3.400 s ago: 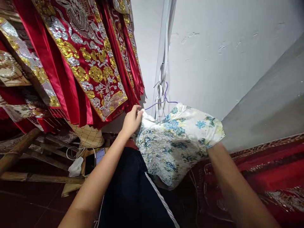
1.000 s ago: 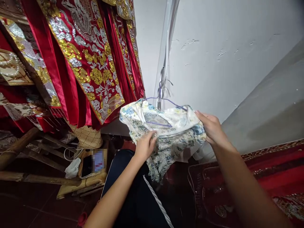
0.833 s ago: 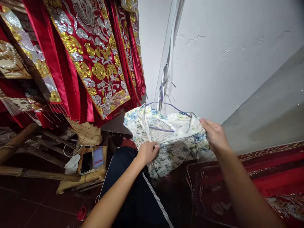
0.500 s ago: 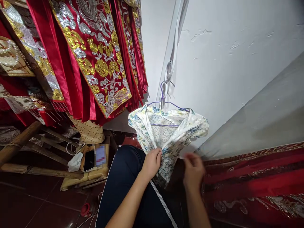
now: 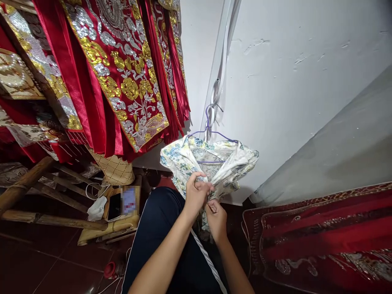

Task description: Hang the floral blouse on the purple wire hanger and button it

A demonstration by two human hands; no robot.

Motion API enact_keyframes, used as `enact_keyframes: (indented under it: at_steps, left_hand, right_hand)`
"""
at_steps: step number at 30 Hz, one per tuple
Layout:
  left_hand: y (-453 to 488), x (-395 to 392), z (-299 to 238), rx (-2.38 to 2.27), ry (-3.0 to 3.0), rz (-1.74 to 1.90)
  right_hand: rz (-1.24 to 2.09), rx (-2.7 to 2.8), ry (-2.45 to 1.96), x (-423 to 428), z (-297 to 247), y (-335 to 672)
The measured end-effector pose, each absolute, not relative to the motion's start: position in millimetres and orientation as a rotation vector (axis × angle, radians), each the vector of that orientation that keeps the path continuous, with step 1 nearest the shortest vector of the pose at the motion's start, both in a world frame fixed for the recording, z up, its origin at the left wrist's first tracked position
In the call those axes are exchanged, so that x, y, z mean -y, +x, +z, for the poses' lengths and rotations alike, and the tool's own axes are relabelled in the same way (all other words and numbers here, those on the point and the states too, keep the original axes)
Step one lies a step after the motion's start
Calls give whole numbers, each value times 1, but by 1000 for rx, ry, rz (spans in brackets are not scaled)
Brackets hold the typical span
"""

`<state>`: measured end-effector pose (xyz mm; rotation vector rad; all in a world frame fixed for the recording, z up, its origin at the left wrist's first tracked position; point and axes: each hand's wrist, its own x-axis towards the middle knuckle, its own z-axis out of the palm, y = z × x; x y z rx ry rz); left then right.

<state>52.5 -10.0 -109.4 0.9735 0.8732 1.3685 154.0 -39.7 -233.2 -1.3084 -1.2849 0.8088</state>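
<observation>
Cream floral garment (image 5: pixel 180 159) (purple hanger (image 5: pixel 211 161))

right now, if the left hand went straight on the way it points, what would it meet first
The garment: the left hand grips it, pointing up. Beyond the cloth probably the hanger, though depth is unclear.

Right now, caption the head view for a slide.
Left hand and right hand pinch a floral garment on a purple hanger beside red embroidered robes.

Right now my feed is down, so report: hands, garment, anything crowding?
Left hand and right hand both pinching front of floral garment, left above. Garment bunched on purple hanger. Red embroidered robes hang close at left.
</observation>
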Motion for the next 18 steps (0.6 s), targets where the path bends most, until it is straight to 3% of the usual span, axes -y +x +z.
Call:
enact_keyframes:
  at_steps: [9,14,18]
  left_hand:
    - [50,-42,12,-571,1020,1485]
    - [42,-34,7,-632,1103,1505]
    - [41,-31,-10,-665,1236,1508]
  right_hand:
    - [760,1269,-1335,35,-234,158]
    - [732,1429,-1342,32,-221,181]
    - [443,1362,-1270,6,-142,209]
